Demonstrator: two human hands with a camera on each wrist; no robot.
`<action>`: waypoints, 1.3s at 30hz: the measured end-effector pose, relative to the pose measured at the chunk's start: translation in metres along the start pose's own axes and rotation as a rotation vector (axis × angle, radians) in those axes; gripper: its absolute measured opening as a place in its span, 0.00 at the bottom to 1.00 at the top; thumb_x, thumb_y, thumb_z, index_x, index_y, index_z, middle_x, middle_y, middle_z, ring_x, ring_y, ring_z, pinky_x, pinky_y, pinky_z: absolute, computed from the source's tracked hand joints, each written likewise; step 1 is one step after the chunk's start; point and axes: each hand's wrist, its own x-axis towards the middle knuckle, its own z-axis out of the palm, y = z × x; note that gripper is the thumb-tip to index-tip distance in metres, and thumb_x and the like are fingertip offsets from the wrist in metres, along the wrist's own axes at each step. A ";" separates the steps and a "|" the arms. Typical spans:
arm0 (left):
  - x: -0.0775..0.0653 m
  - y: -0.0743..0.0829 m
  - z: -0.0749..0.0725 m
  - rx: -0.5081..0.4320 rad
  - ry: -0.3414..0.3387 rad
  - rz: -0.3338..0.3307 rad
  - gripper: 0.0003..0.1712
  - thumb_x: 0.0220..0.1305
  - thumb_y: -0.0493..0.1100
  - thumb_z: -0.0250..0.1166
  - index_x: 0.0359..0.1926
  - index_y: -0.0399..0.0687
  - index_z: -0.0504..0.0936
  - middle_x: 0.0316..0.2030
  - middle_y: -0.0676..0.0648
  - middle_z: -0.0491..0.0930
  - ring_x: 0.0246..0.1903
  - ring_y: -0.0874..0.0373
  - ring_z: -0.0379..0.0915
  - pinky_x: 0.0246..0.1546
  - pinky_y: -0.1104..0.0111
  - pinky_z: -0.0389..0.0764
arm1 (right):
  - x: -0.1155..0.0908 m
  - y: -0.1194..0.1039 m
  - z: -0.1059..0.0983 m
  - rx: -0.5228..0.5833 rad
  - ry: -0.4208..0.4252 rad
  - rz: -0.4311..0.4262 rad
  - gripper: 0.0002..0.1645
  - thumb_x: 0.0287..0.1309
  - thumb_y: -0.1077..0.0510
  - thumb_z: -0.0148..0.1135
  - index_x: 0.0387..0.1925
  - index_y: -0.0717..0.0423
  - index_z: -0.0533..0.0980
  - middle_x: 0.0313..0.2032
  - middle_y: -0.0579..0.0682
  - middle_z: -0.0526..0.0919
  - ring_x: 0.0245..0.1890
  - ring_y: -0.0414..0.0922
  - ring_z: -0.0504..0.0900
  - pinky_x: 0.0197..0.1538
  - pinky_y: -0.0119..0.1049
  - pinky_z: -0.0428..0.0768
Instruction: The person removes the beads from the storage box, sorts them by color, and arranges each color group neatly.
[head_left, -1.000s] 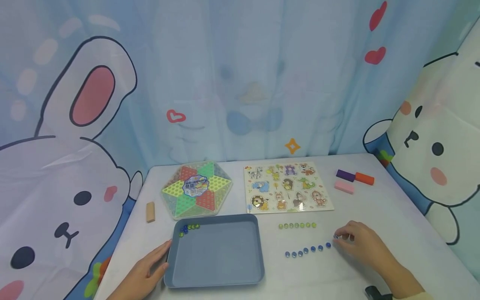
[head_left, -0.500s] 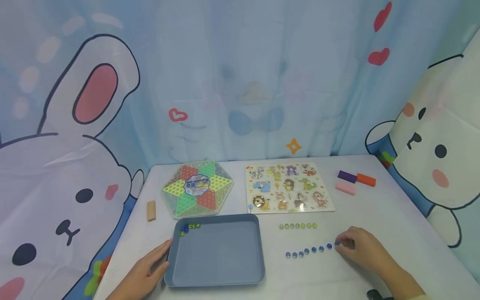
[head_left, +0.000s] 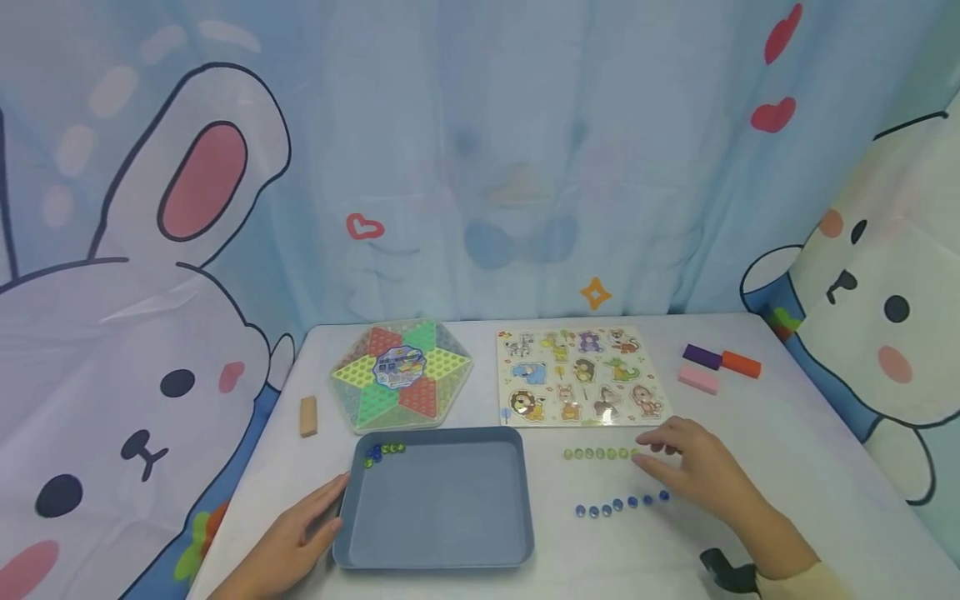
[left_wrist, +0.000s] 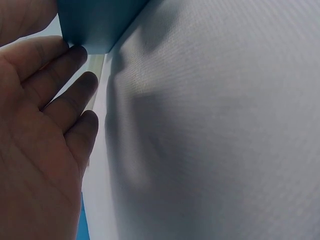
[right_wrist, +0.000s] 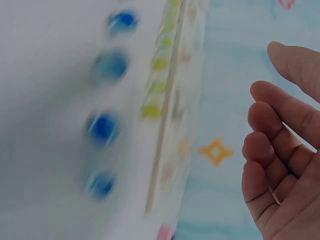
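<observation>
My left hand rests with its fingers at the left edge of a blue-grey tray; in the left wrist view, its loosely straight fingers lie near the tray's wall. My right hand hovers over the right end of a row of yellow-green glass marbles, thumb and forefinger apart. Nothing shows between its fingers in the right wrist view, where they look slightly bent. A row of blue glass marbles lies nearer me. Several blue and green marbles sit in the tray's far left corner.
Behind the tray lies a hexagonal Chinese checkers board, with an animal puzzle board to its right. Purple, orange and pink blocks are at the far right, a wooden block at the left.
My right hand has left the right end of the blue row, where it pinched a blue marble, and moved up-left to the green row, fingers spread. My left hand stays at the tray.
</observation>
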 end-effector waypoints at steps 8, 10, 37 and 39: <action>0.000 0.000 0.000 0.004 0.017 0.041 0.34 0.80 0.59 0.56 0.80 0.55 0.64 0.78 0.50 0.66 0.76 0.47 0.64 0.73 0.56 0.75 | 0.039 -0.091 0.035 0.028 -0.069 -0.261 0.14 0.59 0.44 0.77 0.45 0.41 0.88 0.39 0.37 0.84 0.43 0.34 0.78 0.47 0.34 0.85; 0.000 0.000 -0.001 0.001 0.016 0.043 0.34 0.80 0.58 0.56 0.80 0.55 0.64 0.78 0.49 0.66 0.76 0.47 0.64 0.73 0.55 0.75 | 0.047 -0.118 0.046 0.022 -0.114 -0.358 0.15 0.61 0.42 0.75 0.46 0.42 0.88 0.41 0.38 0.84 0.44 0.34 0.77 0.47 0.33 0.84; 0.002 0.002 -0.002 -0.045 0.010 0.051 0.34 0.81 0.57 0.55 0.80 0.54 0.63 0.79 0.50 0.65 0.77 0.47 0.63 0.75 0.54 0.72 | 0.108 -0.250 0.162 -0.038 -0.418 -0.536 0.31 0.64 0.40 0.72 0.63 0.49 0.82 0.59 0.45 0.85 0.58 0.40 0.84 0.64 0.34 0.84; 0.001 0.003 -0.003 -0.049 0.008 0.042 0.34 0.81 0.57 0.55 0.80 0.54 0.63 0.79 0.50 0.65 0.77 0.48 0.62 0.76 0.54 0.72 | 0.110 -0.251 0.166 -0.025 -0.416 -0.548 0.30 0.64 0.40 0.72 0.63 0.49 0.82 0.59 0.45 0.85 0.58 0.40 0.84 0.64 0.33 0.84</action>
